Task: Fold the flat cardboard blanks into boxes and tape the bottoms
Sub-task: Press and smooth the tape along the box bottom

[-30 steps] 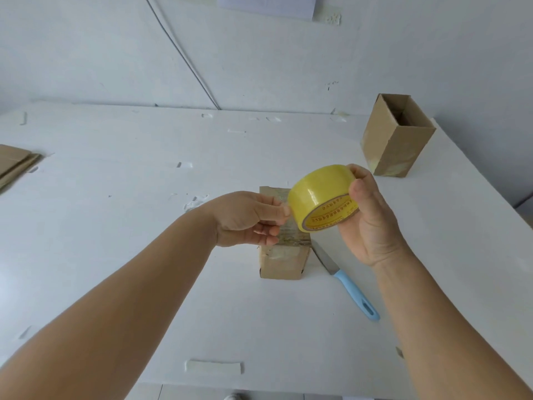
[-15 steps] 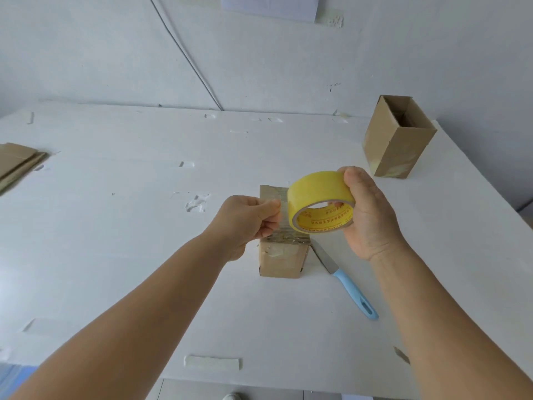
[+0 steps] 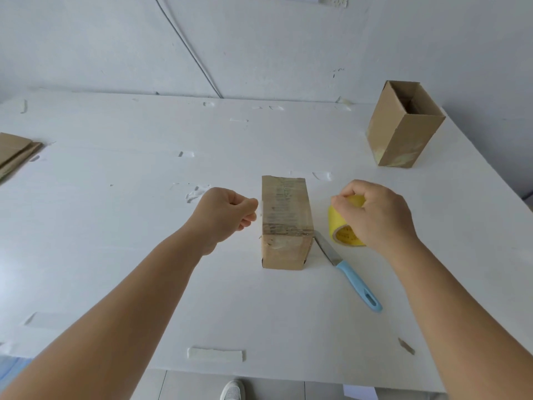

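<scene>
While flat blanks (image 3: 16,153) wait at bench (image 3: 115,226) left edge, left hand (image 3: 227,215) pinches the tape end beside mid-bench box (image 3: 285,217); right hand (image 3: 377,215) grips yellow roll (image 3: 341,228). Keep the strip taut, centre it, press down before reaching for knife (image 3: 346,268).

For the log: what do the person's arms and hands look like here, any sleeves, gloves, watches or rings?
Both arms are bare along all that shows; no sleeve is in view. The left hand and right hand wear no gloves, and no watch, wristband or ring is visible on either. Nails look short and unpainted where they show. No markings can be seen on the forearms.
</scene>
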Demonstrator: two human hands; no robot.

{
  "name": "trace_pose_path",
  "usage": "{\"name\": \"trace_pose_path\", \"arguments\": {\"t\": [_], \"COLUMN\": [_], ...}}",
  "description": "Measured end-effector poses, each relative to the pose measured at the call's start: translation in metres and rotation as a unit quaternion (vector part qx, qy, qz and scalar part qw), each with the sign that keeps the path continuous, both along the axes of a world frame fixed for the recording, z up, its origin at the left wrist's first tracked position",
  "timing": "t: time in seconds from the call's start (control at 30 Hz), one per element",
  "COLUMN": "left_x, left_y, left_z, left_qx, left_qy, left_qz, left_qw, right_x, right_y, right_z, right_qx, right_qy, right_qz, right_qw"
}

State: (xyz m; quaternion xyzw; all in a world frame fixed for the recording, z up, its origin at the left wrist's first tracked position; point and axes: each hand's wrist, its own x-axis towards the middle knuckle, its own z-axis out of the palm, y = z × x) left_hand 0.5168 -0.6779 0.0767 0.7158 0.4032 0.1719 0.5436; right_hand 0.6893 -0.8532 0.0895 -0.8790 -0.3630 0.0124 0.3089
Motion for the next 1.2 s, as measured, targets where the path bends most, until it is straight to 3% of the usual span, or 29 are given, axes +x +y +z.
{"name": "trace_pose_path", "arguments": {"t": [0.77, 0.93, 1.07, 1.2], "left_x": [0.001, 0.004, 0.008, 0.009], "left_y": [0.005, -0.004, -0.009, -0.008], "left_z": [-0.039, -0.055, -0.058, -0.054], "left_qx": [-0.030, -0.091, -0.131, -0.127], "left_qy": [0.007, 0.000, -0.001, 0.046], "left_qz": [0.012, -0.013, -0.016, -0.012], "left_qw": [0.999, 0.996, 0.991, 0.991], "right_x": [0.001, -0.005, -0.008, -0.006], "right_y": [0.007, 0.011, 0.015, 0.016], "right_z": [-0.044, -0.058, -0.064, -0.064], "right_qx": [-0.009, -0.012, -0.026, -0.025], "right_qy": [0.004, 0.036, 0.009, -0.006], "right_qz": [-0.004, -0.013, -0.006, -0.010], "right_qw": [1.000, 0.999, 1.000, 1.000]}}
